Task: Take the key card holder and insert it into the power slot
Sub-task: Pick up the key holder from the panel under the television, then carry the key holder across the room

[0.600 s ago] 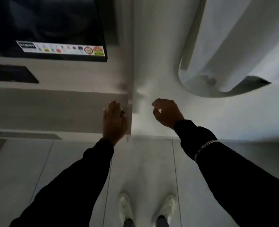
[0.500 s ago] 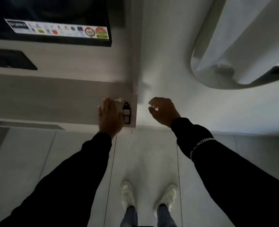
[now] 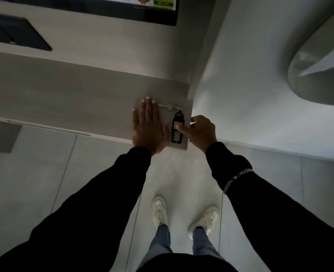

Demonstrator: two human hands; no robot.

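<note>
Shelf: key card holder lies at its right end, key just behind it. Left hand flat to the holder's left; right hand to its right, fingertip on it.

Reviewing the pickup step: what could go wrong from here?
1. The key card holder lies flat near the shelf corner; the right hand could nudge it off the edge.
2. The attached key may drag or snag when lifted.
3. Dim light, and no power slot is in view.

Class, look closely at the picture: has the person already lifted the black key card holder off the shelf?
No. The key card holder lies flat on the shelf, with only the right hand's fingertip touching it.
</note>
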